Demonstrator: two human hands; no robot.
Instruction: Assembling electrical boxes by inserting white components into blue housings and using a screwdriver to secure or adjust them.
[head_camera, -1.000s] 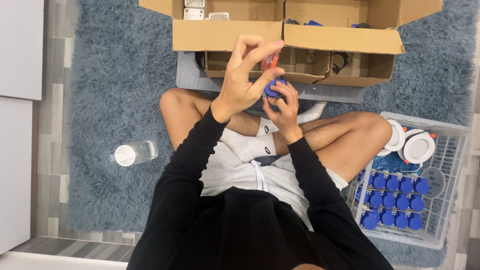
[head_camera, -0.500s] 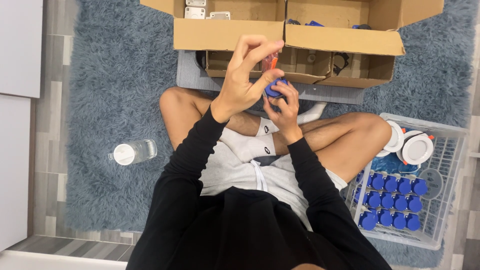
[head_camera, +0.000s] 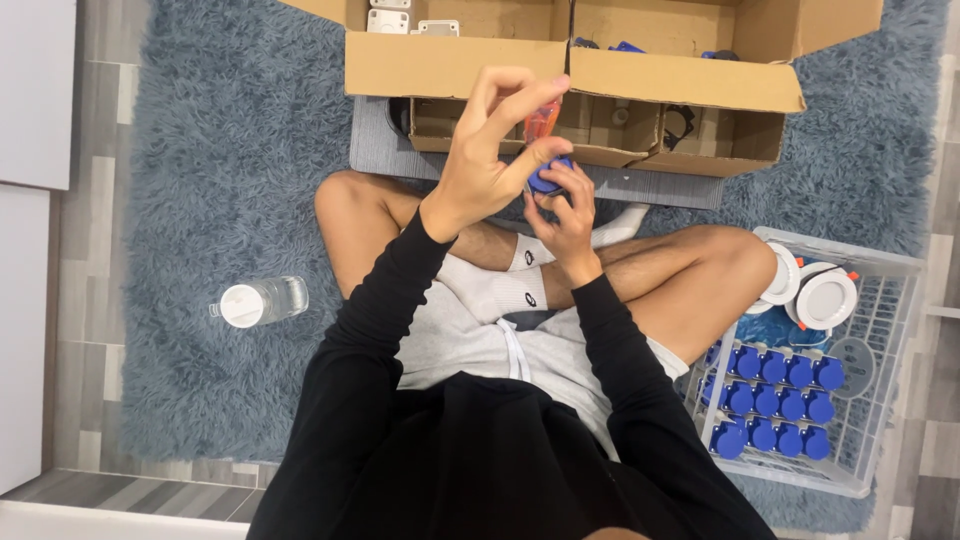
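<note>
I sit cross-legged on a grey shaggy rug. My right hand (head_camera: 565, 215) grips a small blue round part (head_camera: 548, 180) just above my knees. My left hand (head_camera: 492, 140) is raised over it, its thumb and fingertips pinching an orange piece (head_camera: 541, 118) that sticks up from the blue part. Both hands meet in front of an open cardboard box (head_camera: 640, 80). Most of the blue part is hidden by my fingers.
A white wire basket (head_camera: 905, 300) at my right knee holds several blue parts (head_camera: 775, 400) in rows and white round fittings (head_camera: 825, 297). A clear plastic bottle (head_camera: 258, 301) with a white cap lies on the rug at my left. White furniture stands at far left.
My left fingers have shifted slightly on the orange piece. Otherwise both hands stay in the same place.
</note>
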